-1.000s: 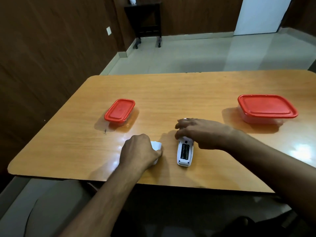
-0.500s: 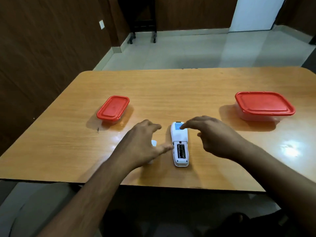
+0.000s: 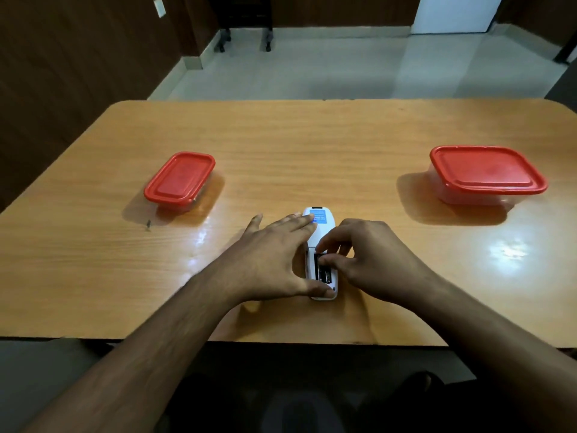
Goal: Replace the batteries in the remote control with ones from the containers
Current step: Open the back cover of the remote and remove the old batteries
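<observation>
Remote control (image 3: 321,232) back-up (cover off), long axis away | left hand (image 3: 268,260) flat steadying | right hand (image 3: 368,260) pinching batteries (image 3: 323,272)

The white remote (image 3: 321,239) lies face down near the table's front edge, lengthwise away from the viewer, its battery bay open with dark cells showing. Two clear containers with red lids sit closed: the small box (image 3: 179,181) far left, the large box (image 3: 485,174) far right.
</observation>
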